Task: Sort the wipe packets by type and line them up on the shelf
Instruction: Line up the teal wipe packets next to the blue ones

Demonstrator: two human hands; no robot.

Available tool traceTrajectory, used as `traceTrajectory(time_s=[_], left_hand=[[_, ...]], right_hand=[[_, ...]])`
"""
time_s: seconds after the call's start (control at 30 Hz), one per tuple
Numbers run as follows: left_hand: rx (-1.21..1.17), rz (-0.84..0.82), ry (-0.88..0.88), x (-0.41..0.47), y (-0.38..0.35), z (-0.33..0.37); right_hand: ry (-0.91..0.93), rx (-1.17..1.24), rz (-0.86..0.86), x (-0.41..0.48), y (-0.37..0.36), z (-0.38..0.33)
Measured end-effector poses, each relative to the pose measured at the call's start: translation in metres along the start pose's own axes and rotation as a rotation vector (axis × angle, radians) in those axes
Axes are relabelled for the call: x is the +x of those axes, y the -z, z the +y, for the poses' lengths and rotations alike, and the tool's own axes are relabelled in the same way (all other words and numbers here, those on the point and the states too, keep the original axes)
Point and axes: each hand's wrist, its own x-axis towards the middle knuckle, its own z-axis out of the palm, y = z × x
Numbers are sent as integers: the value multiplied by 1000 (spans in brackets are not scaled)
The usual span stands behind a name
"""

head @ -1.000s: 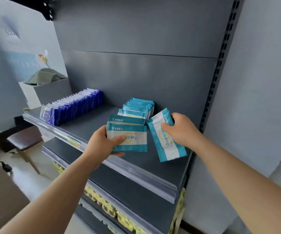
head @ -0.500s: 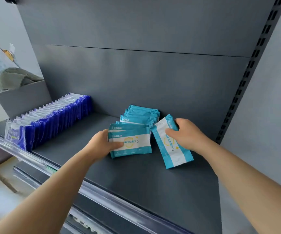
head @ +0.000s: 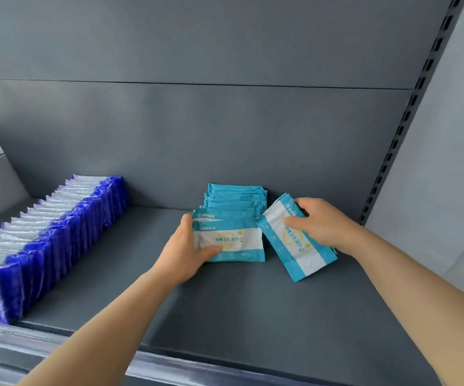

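The loose teal packet (head: pixel 297 240) sits skewed just right of the teal row (head: pixel 236 196), with its top end near the row and its bottom corner pointing out toward you. Your right hand (head: pixel 320 224) is grasping it from the upper right, thumb across the printed face and fingers curled over the far edge. Your left hand (head: pixel 186 252) clasps the front packet (head: pixel 230 240) of the row by its left side, thumb on the label.

You probably want to turn the loose packet square, label forward, and stand it against that front packet. Keep the left hand bracing the row so nothing tips. The blue row (head: pixel 58 232) stands well apart at the left of the shelf (head: pixel 225 302).
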Motion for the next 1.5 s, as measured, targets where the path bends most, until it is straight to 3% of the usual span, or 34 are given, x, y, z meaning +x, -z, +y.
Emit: traceTrajectory(time_s=[0.23,0.33,0.57,0.63,0.7,0.8,1.1,1.17,1.3,1.5], left_hand=[[81,-46,-112,5,3,-17],[199,10,-149,5,0,-22],[94,261,-378,-8,13,-17],[-71,155,-383,-13,17,-9],[-257,-57,-315,-17,18,-4],[-209,-228,-293,-17,15,-8],[-91,-91,-251,-26,31,-30],[-78,-97,-234,-28,37,-34],[-146,-280,-165,-34,35,-33],[-57,-172,-135,-30,28,-26]], right_hand=[[-11,250,93,-34,-4,-10],[-16,252,101,-43,-12,-15],[66,193,71,-54,-37,-31],[83,136,71,-51,-43,-37],[93,74,58,-47,-51,-42],[107,7,40,-41,-60,-48],[12,-193,-24,-49,-47,-23],[-11,-150,4,-48,-51,-19],[23,-169,93,-40,-71,-27],[30,-295,184,-31,-83,-38]])
